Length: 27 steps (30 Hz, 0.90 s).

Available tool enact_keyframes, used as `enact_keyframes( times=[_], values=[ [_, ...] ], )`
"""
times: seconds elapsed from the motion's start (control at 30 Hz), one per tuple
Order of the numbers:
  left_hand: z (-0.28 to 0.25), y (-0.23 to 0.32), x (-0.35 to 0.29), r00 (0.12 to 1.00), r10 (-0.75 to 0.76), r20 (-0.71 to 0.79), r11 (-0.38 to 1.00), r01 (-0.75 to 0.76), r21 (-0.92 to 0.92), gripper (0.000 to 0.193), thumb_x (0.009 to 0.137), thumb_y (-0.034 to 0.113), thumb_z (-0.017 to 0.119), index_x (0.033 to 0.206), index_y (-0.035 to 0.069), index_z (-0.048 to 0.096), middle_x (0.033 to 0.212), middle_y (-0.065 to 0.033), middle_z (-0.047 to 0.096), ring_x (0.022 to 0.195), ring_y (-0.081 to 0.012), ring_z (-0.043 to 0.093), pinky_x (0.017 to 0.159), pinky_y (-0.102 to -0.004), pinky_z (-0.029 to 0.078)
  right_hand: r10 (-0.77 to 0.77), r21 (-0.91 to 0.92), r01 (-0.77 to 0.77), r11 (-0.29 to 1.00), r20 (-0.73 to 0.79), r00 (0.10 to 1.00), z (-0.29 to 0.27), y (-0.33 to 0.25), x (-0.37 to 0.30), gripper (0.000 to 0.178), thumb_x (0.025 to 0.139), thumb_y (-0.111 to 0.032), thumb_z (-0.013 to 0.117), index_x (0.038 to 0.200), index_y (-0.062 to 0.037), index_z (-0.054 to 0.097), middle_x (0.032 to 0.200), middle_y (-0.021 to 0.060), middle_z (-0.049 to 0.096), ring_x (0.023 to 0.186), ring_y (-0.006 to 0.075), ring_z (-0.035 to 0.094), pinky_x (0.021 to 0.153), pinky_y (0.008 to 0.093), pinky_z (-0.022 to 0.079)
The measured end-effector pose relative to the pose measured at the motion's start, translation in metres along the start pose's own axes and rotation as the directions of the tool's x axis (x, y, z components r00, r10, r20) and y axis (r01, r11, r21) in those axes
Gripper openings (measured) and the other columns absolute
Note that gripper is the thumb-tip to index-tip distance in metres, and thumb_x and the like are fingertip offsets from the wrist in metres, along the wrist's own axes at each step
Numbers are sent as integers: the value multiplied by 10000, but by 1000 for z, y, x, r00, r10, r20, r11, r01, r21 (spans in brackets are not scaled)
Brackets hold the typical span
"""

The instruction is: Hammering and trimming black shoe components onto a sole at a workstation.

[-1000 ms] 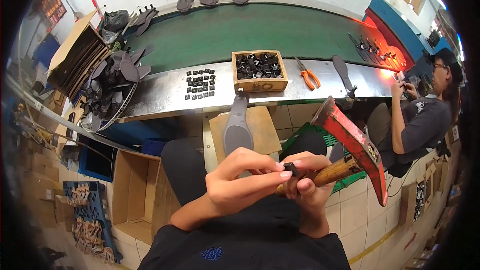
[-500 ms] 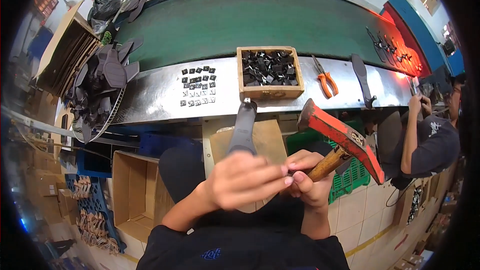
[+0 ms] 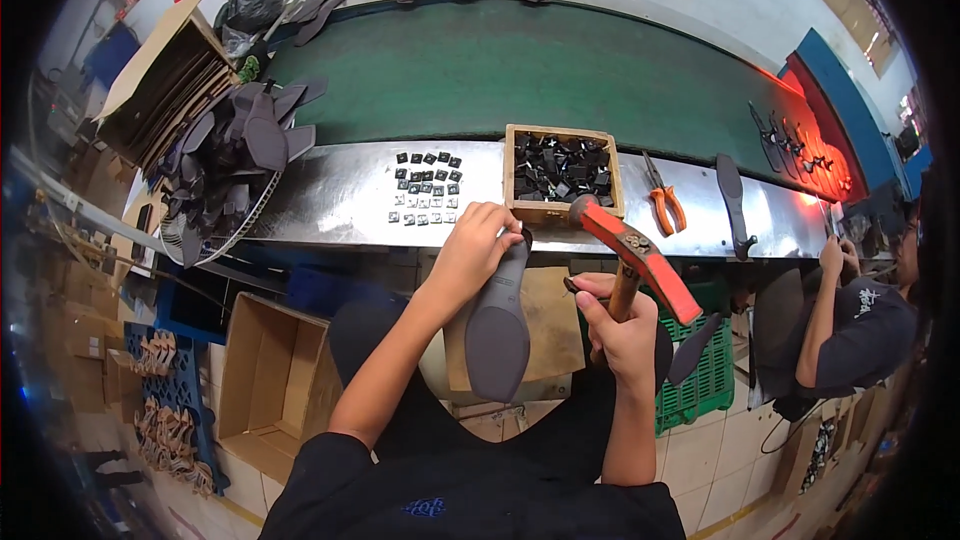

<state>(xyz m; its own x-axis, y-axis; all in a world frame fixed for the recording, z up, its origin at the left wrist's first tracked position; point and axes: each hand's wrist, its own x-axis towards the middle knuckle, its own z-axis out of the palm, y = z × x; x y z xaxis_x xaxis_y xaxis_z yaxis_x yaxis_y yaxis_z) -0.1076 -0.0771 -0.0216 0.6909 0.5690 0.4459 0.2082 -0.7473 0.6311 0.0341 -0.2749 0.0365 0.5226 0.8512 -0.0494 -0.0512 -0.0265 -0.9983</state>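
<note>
A grey sole (image 3: 498, 340) lies just below the middle of the frame, its wide end toward the lower edge and its narrow end up by the tabletop (image 3: 345, 200). The left hand (image 3: 482, 245) is at that narrow end, its fingers bent close together against it; what exactly they pinch there is hidden, so I cannot tell how firmly they are closed. Right of the sole, the right hand (image 3: 618, 325) has its fingers wrapped around the wooden handle of a hammer (image 3: 640, 250), whose red head points up and across, and its thumb and forefinger also pinch a small black cap (image 3: 570, 285). Under the sole is a brown board (image 3: 555, 315).

Above the hands, on the tabletop, a wooden box (image 3: 545, 208) is full of black caps. To its left are rows of small pieces (image 3: 427, 176); to its right are pliers (image 3: 659, 208) with orange handles, then another sole (image 3: 731, 195). A green belt (image 3: 480, 70) spans the upper frame. At upper left, a pile of soles (image 3: 265, 135) fills a basket (image 3: 262, 202). An open carton (image 3: 255, 365) stands at lower left, a green crate (image 3: 718, 385) at lower right, and a co-worker (image 3: 862, 330) sits at the right edge
</note>
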Motion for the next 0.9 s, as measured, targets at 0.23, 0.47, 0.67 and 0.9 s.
enact_keyframes(
  times=[0.23,0.47,0.67,0.9],
  values=[
    [14,-15,-4,954,-300,-12,923,287,-255,329,833,179,776,1023,-6,582,1012,-150,588,860,-271,621,762,-370,518,-100,31,101,994,-24,995,8,1,-12,200,899,-74,733,1065,35,709,952,76,709,484,34,472,417,192,338],
    [-20,41,-30,973,-184,-142,978,167,-124,226,831,168,734,1011,65,644,962,-104,639,913,-304,589,837,-403,470,-64,5,64,998,-40,997,-2,1,-23,215,892,-90,751,1065,31,708,874,54,693,488,29,469,424,190,337],
    [-5,66,-72,996,-80,-39,996,79,-42,215,793,157,756,989,87,705,903,-63,609,935,-271,579,832,-384,428,-131,-45,136,990,107,986,9,13,-7,240,892,-79,751,1097,35,698,990,65,707,700,84,614,628,205,478],
    [5,50,-88,994,-53,-93,992,42,-119,258,764,158,788,967,33,689,907,-88,591,945,-289,567,856,-390,425,-155,-235,229,945,295,943,18,20,7,268,852,-36,725,1103,51,694,984,141,739,919,186,714,817,302,553]
  ],
)
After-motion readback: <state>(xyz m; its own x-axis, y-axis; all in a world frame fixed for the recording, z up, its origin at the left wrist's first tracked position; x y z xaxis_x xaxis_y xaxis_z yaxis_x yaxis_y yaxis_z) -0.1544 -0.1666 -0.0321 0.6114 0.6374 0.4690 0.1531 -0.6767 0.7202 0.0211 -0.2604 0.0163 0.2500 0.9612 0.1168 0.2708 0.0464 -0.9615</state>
